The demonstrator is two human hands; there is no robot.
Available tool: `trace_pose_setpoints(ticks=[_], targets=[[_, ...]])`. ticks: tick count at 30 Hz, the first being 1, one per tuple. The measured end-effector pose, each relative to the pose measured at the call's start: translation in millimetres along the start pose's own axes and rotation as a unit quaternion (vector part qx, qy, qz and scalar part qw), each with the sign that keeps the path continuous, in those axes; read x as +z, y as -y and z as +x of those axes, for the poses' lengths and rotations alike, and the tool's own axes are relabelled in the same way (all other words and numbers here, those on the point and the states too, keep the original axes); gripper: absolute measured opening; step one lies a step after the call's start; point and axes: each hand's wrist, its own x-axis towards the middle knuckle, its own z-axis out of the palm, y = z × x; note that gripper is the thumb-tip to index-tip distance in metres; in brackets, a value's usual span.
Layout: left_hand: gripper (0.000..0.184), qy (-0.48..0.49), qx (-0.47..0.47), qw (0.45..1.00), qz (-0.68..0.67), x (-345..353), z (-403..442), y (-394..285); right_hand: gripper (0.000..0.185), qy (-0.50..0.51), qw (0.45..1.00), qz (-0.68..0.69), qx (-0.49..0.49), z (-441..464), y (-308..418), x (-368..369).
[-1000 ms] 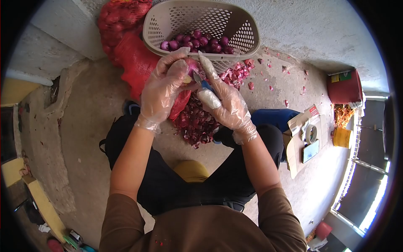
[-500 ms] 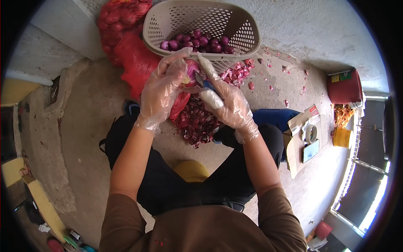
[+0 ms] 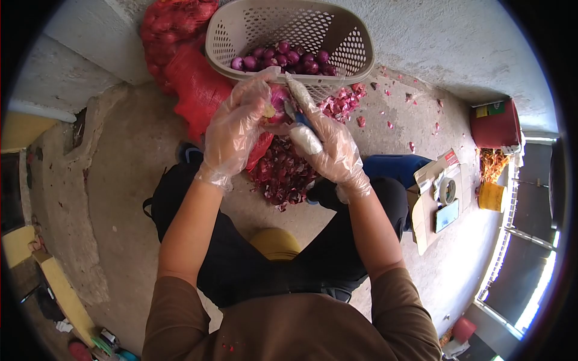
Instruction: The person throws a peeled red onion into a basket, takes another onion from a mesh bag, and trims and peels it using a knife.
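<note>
In a clear plastic glove, my left hand is closed around a red onion, with its pale root end showing toward the palm. My right hand, also gloved and with white wrapping on the thumb and index finger, grips a small knife with a blue handle. Its blade lies against the right side of the onion, partly hidden by the fingers. Just beyond the hands, a beige perforated basket holds several peeled red onions. A heap of onion skins lies on the floor below.
Red mesh sacks stand left of the basket, the far one full of onions. At right, a cardboard piece carries a tape roll and a phone beside a blue container. A red bucket sits by the wall.
Both hands have shifted very slightly to the right with the onion and knife. The grips look the same, and the blade stays at the onion's right side.
</note>
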Motion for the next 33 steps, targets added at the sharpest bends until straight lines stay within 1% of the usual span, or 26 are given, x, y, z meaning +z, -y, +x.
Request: trace_pose_setpoints(ticks=[4,6,8,11,14,16,20,22,25,27,29,32,33], targets=[[0.054,-0.023,-0.001,1.0,0.007,-0.1,-0.7,0.5,0.063,0.042,0.999,0.006,-0.004,1.7,-2.3,-0.3],[0.053,-0.031,0.0,0.999,0.011,0.1,-0.7,0.3,0.06,0.048,0.999,0.017,-0.006,2.4,-2.0,-0.9],[0.053,-0.033,0.0,0.999,0.016,1.4,-0.6,-1.5,0.054,0.038,0.999,0.035,-0.011,2.6,-1.9,1.0],[0.052,-0.031,0.014,0.999,0.038,-5.0,0.9,2.0,0.058,0.055,0.998,0.01,0.008,2.2,0.4,-3.5],[0.054,-0.024,-0.001,1.0,0.012,-3.3,-0.4,1.5,0.054,0.023,0.999,0.017,-0.03,2.4,-5.8,1.4],[0.056,-0.023,-0.003,1.0,0.016,-4.1,-0.1,2.1,0.053,0.01,1.0,0.013,0.006,2.2,-0.6,1.2],[0.061,0.0,-0.015,1.0,0.004,-5.3,1.5,0.3,0.054,-0.027,0.999,0.031,0.022,2.5,-2.4,3.1],[0.057,-0.014,-0.006,1.0,-0.005,0.3,-0.2,-2.7,0.055,-0.037,0.998,0.037,0.037,3.9,-1.6,0.8],[0.055,-0.015,-0.002,1.0,-0.02,-1.3,-0.3,-1.9,0.056,-0.02,0.991,0.082,0.107,4.2,7.1,-7.4],[0.054,-0.026,0.0,0.999,-0.031,-1.8,-0.2,-0.8,0.058,-0.009,0.987,0.107,0.123,4.0,7.7,-8.4],[0.053,-0.05,0.002,0.998,-0.043,3.0,1.0,-0.1,0.062,-0.01,0.99,0.105,0.095,3.2,3.4,-6.2],[0.044,-0.027,-0.007,0.997,-0.07,2.3,-0.1,-4.1,0.067,-0.011,0.995,0.081,0.051,2.7,-5.6,-1.3],[0.042,-0.034,-0.006,0.997,-0.072,1.6,0.0,-3.5,0.069,-0.009,0.997,0.073,0.034,2.8,-8.4,0.2]])
